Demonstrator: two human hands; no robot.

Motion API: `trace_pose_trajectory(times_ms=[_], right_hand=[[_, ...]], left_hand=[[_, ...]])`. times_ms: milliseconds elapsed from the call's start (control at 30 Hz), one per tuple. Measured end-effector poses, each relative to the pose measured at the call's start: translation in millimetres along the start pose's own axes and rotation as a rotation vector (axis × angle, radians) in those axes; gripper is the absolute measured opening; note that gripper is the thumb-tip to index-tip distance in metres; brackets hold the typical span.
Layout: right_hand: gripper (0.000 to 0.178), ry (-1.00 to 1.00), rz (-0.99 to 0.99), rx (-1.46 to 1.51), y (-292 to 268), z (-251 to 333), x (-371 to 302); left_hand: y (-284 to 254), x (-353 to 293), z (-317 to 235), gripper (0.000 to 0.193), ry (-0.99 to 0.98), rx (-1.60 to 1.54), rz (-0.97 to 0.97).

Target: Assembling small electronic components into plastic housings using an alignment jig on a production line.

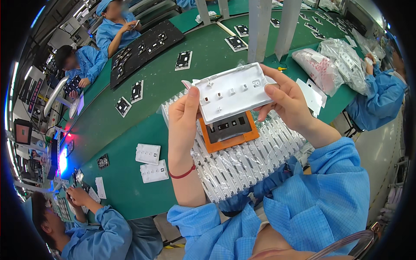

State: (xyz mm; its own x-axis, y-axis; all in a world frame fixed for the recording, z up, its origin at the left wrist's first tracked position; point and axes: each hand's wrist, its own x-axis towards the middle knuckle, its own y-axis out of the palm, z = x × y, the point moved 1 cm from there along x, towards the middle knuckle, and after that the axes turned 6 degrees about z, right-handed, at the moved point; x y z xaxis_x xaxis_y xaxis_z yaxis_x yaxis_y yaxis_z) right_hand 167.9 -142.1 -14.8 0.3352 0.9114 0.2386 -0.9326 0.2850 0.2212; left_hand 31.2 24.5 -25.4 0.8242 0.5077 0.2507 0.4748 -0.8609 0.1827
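- Clock positions are referenced to the white cover, 12 o'clock at the top.
- 10 o'clock, far left: a seated co-worker holds a dark board.
- 8 o'clock, far left: another co-worker works with both hands at the tabletop.
- 10 o'clock: a black mat carries several small parts.
- 8 o'clock: two similar covers lie on the tabletop, one just below the other.
- 9 o'clock: left hand. Fingers closed on the left end of the white cover, thumb on the near face; the other fingers are mostly hidden behind it.
- Centre: the white cover is raised and tilted, posts and openings facing the wearer.
- 6 o'clock: an orange tray with a dark insert sits on film-covered white strips.
- 3 o'clock: right hand. Fingers closed on the right end, thumb in front.
- 3 o'clock, beyond: white sheets.
- Between 2 and 3 o'clock: plastic bags.
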Motion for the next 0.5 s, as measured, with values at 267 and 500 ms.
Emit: trace_pose_trajectory(times_ms=[267, 500], right_hand=[[0.058, -0.01, -0.024, 0.029, 2.4, 0.7, -1.9], [0.057, 0.044, 0.014, 0.079, 0.8, 4.3, -2.2]], left_hand=[[2.2, 0.6, -4.0, 0.042, -0.03, -0.004, 0.019], [-0.1, -0.2, -2.7, 0.041, -0.025, 0.0, 0.028]])
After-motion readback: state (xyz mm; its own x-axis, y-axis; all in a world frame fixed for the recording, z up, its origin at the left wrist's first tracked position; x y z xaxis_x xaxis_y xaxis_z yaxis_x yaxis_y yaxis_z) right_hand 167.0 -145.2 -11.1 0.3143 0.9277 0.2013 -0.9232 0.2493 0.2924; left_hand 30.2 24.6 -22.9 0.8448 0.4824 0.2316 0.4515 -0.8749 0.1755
